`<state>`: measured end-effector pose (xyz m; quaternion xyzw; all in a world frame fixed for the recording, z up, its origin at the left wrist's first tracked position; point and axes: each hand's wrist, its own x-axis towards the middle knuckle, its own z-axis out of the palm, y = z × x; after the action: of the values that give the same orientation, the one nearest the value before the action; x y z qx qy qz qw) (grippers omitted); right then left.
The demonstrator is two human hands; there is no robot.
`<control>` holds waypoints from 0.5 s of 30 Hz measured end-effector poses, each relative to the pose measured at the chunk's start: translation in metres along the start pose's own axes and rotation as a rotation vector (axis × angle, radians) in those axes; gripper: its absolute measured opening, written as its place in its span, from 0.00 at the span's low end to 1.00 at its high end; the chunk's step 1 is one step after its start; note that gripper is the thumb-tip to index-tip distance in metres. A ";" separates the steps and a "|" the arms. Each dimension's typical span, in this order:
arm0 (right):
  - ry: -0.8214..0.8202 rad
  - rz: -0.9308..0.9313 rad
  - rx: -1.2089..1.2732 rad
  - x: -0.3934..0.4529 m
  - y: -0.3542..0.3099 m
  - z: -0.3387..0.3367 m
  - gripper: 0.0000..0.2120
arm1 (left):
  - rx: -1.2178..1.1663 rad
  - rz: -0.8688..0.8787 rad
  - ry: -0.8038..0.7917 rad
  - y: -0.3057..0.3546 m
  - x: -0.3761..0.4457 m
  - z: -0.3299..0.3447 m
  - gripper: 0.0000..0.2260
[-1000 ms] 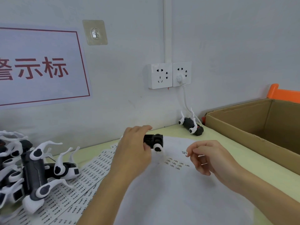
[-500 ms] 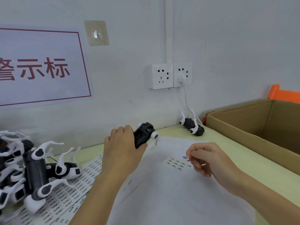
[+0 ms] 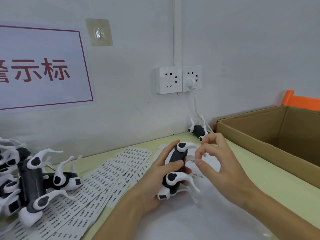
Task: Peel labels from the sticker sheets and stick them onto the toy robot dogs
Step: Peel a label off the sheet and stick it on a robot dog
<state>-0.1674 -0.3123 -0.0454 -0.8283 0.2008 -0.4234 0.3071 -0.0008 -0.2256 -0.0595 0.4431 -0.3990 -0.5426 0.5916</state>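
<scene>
- A heap of black-and-white toy robot dogs [image 3: 29, 181] lies at the far left of the pale green table [image 3: 270, 175].
- Beside it, sticker sheets [image 3: 97, 186] fan out, overlapping.
- The left hand [image 3: 155, 181] grips one toy dog [image 3: 175, 168] above the table, its white legs pointing right.
- The right hand [image 3: 220, 163] pinches a small label [image 3: 192, 160] between thumb and forefinger, just at the dog's dark body.
- Another dog [image 3: 198, 129] lies by the wall, under the sockets [image 3: 178, 79].
- An open cardboard box [image 3: 270, 134] sits far right.
</scene>
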 end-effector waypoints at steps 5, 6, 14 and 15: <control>-0.074 -0.023 -0.080 -0.001 0.001 -0.002 0.12 | 0.033 0.075 -0.041 -0.005 0.000 -0.006 0.29; -0.087 -0.034 -0.095 -0.001 0.000 -0.002 0.13 | 0.051 0.078 -0.048 -0.005 0.000 -0.006 0.30; -0.140 -0.155 -0.337 0.000 -0.008 -0.005 0.06 | 0.191 0.125 -0.053 -0.007 0.002 -0.003 0.29; -0.143 -0.165 -0.365 0.000 -0.008 -0.005 0.06 | 0.202 0.130 -0.047 -0.008 0.002 -0.002 0.29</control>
<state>-0.1706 -0.3079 -0.0377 -0.9118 0.1832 -0.3437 0.1299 -0.0009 -0.2277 -0.0676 0.4606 -0.4934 -0.4704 0.5685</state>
